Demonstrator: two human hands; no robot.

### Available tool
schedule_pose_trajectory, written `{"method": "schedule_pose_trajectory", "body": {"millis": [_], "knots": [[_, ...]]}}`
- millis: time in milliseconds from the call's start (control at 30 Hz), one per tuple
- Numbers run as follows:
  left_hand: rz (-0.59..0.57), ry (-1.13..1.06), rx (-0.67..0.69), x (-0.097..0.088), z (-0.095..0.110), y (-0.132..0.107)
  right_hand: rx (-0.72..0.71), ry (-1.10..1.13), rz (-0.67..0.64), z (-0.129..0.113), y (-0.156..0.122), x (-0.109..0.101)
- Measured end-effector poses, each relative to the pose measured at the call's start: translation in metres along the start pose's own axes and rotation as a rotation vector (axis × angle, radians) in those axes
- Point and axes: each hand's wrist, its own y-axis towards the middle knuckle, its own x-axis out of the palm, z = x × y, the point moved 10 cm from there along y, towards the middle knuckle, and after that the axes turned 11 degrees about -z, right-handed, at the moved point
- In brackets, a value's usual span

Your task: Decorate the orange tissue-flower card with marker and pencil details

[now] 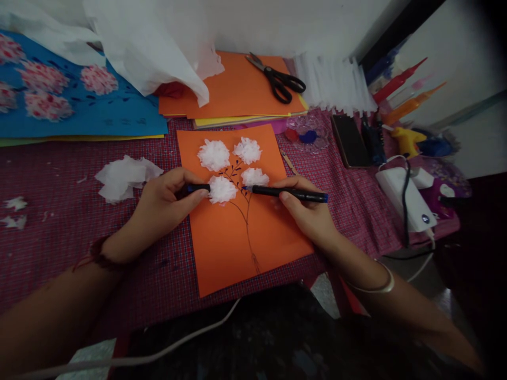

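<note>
In my right hand (307,206) I grip a black marker (293,193) with a blue end; its tip is close to the drawn stems on the orange paper (222,248). My left hand (170,198) pinches a dark pen cap (198,187) beside the lower left white flower. Several fluffy white paper flowers (214,154) sit on the upper half of the sheet. Thin dark branches (247,227) with small dark leaves run between them and join in one stem below.
Black scissors (281,82) lie on stacked orange paper (233,84) behind. Crumpled white tissue (124,177) is at left, near a blue sheet (130,116) with pink-white flowers. A phone (349,141), a white box with cables (407,198) and a paint palette (307,134) stand right.
</note>
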Motion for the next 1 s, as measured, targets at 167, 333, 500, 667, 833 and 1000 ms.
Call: {"method": "schedule_pose_trajectory", "body": {"millis": [167, 333, 500, 667, 833, 1000], "knots": [[0.015, -0.032, 0.045, 0.000, 0.000, -0.001, -0.002, 0.122, -0.001, 0.008, 0.002, 0.000], [0.016, -0.031, 0.038, -0.001, -0.002, -0.002, -0.031, 0.424, 0.162, 0.011, 0.002, -0.022], [0.032, -0.038, 0.036, -0.003, 0.000, -0.001, -0.151, 0.455, 0.305, -0.010, 0.011, -0.072], [0.051, -0.029, 0.016, -0.005, -0.002, -0.003, -0.266, 0.171, 0.558, -0.017, 0.031, -0.146], [0.043, 0.005, 0.046, -0.005, -0.003, -0.002, -0.201, -0.097, 0.718, 0.015, 0.044, -0.184], [0.061, 0.028, 0.009, -0.006, -0.001, -0.003, -0.110, -0.211, 0.648, 0.048, 0.053, -0.181]]}}
